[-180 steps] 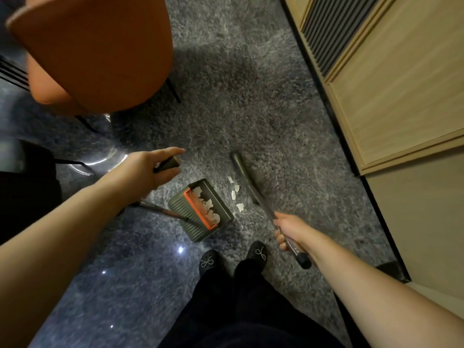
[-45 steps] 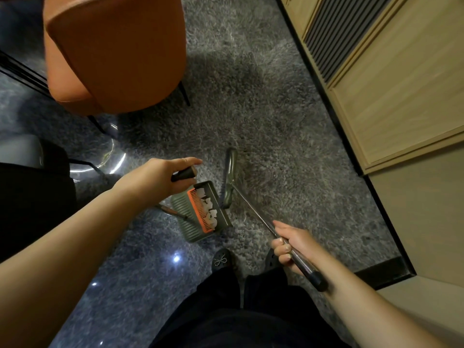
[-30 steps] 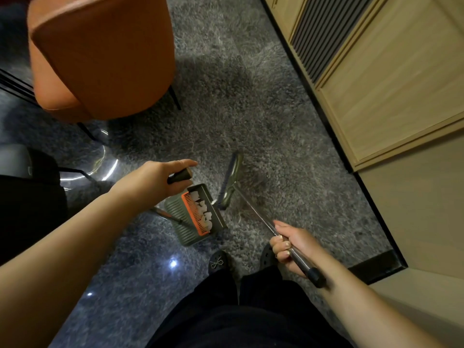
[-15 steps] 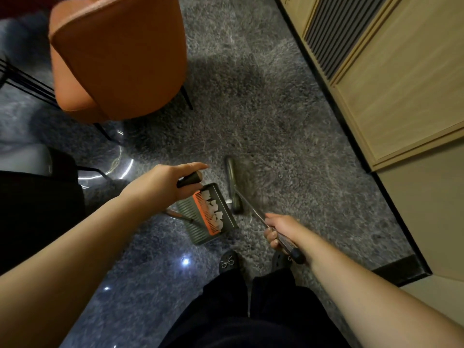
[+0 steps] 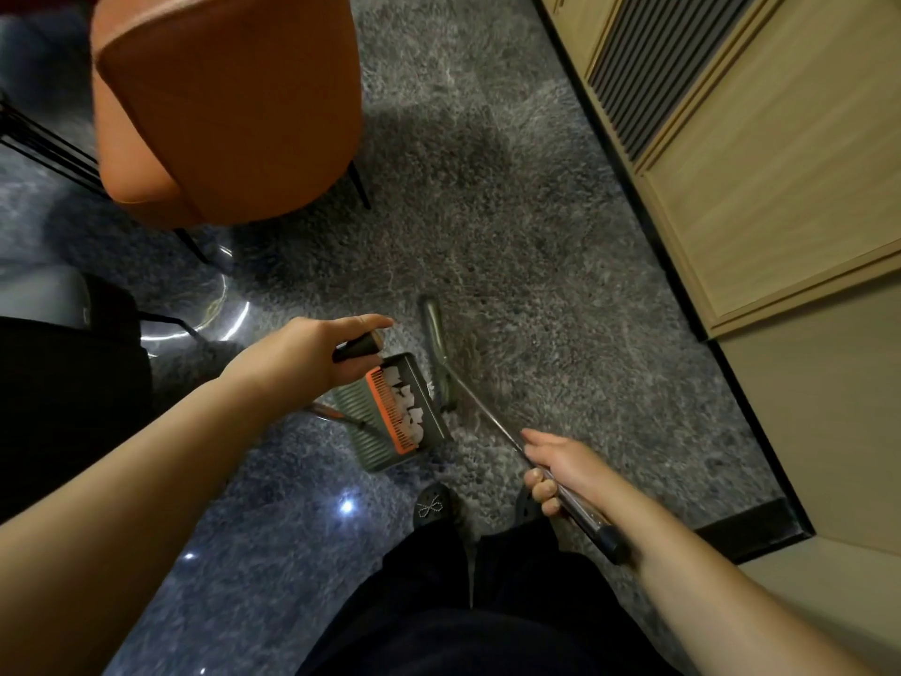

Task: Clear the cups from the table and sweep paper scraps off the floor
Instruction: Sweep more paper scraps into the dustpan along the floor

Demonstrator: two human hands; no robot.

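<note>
Left hand (image 5: pixel 312 351) grips dustpan (image 5: pixel 390 417) handle, tilting pan at rug (image 5: pixel 487 212) edge to catch paper scraps (image 5: pixel 407 407), already inside. Right hand (image 5: pixel 560 468) wraps broom (image 5: pixel 441 353) pole, head at pan lip.

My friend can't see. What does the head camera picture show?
A person's right hand sweeps a broom toward a green dustpan holding white paper scraps, steadied by the left hand, on grey carpet near an orange chair.

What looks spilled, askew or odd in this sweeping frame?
Nothing stands out. The paper scraps lie inside the dustpan, none visible on the carpet; the broom head sits beside the pan's open edge.
</note>
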